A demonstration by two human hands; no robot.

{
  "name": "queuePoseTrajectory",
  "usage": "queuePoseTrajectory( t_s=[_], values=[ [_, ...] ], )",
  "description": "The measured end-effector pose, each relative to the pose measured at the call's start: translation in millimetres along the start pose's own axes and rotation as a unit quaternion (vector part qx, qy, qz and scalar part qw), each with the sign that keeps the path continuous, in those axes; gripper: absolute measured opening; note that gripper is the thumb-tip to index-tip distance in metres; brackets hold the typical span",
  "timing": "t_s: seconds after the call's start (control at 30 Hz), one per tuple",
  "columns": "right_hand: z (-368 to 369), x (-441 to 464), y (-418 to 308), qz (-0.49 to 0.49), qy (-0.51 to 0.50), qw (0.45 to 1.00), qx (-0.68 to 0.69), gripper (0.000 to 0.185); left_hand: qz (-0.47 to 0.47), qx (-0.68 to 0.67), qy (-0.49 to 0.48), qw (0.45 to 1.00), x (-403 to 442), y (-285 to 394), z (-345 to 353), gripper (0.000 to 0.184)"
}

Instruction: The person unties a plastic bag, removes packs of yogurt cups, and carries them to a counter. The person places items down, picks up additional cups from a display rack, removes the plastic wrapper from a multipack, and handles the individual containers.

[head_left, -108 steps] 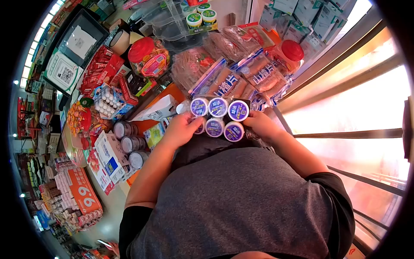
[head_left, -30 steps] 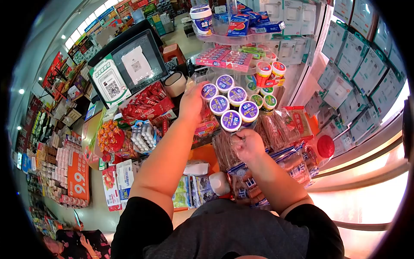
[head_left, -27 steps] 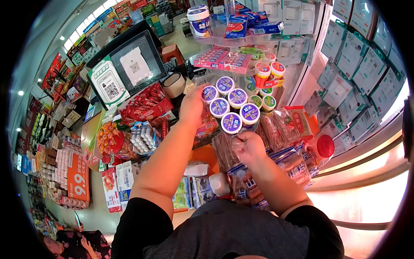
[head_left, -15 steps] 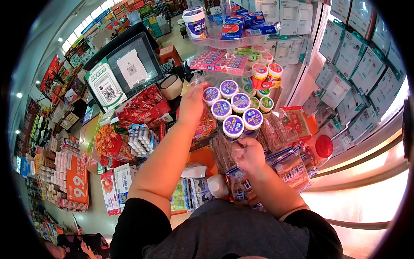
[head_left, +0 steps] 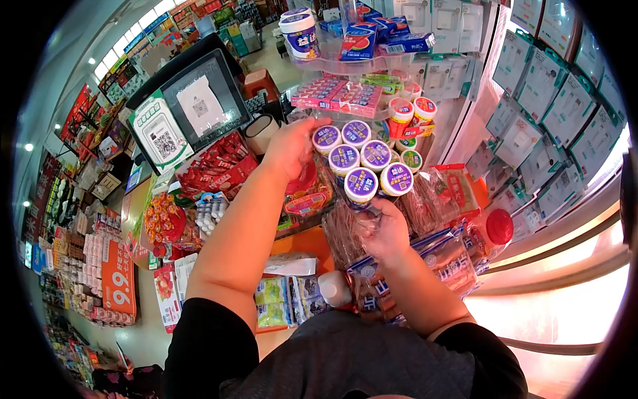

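Note:
Several white gum tubs (head_left: 375, 155) with purple printed lids stand packed together on the display in front of me. My left hand (head_left: 292, 149) is closed around the far left side of the group, its thumb by the back tub and its other fingers partly hidden. At the near edge, my right hand (head_left: 385, 233) grips the front tubs from below, the thumb up against them. Whatever tray or wrap lies under the tubs is hidden. Green-lidded tubs (head_left: 411, 159) and red tubs (head_left: 401, 113) sit just behind them, to the right.
Clear shelves above hold pink candy packs (head_left: 335, 94) and blue gum boxes (head_left: 359, 41). A monitor (head_left: 206, 100) and a green QR sign (head_left: 159, 133) stand left. Red packets (head_left: 216, 166), packaged sausages (head_left: 438, 266) and a red-lidded jar (head_left: 498, 226) surround my arms. Another person's patterned clothing (head_left: 126, 380) shows lower left.
The group of purple-lidded tubs has shifted slightly right and tilted, with both hands at it. My left hand has moved from the clear plastic at the back down along the group's left side.

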State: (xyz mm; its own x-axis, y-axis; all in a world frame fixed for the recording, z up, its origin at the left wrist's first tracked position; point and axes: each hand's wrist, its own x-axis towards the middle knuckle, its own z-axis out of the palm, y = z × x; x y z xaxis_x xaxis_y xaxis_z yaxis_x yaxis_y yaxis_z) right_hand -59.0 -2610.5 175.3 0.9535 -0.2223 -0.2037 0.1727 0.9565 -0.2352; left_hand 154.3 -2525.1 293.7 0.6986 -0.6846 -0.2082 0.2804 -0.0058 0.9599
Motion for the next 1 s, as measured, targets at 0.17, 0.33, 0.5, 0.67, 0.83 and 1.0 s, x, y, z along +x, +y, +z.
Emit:
queuePoseTrajectory(
  t_s=[0.17,0.33,0.5,0.67,0.83,1.0],
  values=[
    [3,-7,4,-0.009,0.023,1.0,-0.001,0.026,0.004,-0.025,-0.002,1.0,17,-21,-8,0.034],
    [-6,-7,3,0.004,-0.014,1.0,0.023,0.032,0.021,-0.061,0.03,0.998,2,-6,-5,0.033],
    [-12,-4,-4,-0.009,-0.027,1.0,0.002,0.032,0.039,-0.056,-0.003,0.998,9,-13,-13,0.032],
    [4,-6,-23,-0.015,0.039,0.998,-0.052,0.028,0.051,-0.009,-0.024,0.998,-5,-12,-5,0.032],
    [2,-1,-22,0.027,0.016,1.0,0.004,0.027,0.061,-0.02,-0.013,0.998,7,-20,-9,0.031],
    [-13,8,1,0.016,-0.015,0.999,0.031,0.036,0.046,-0.047,0.099,0.993,19,-27,-23,0.032]
  ],
)
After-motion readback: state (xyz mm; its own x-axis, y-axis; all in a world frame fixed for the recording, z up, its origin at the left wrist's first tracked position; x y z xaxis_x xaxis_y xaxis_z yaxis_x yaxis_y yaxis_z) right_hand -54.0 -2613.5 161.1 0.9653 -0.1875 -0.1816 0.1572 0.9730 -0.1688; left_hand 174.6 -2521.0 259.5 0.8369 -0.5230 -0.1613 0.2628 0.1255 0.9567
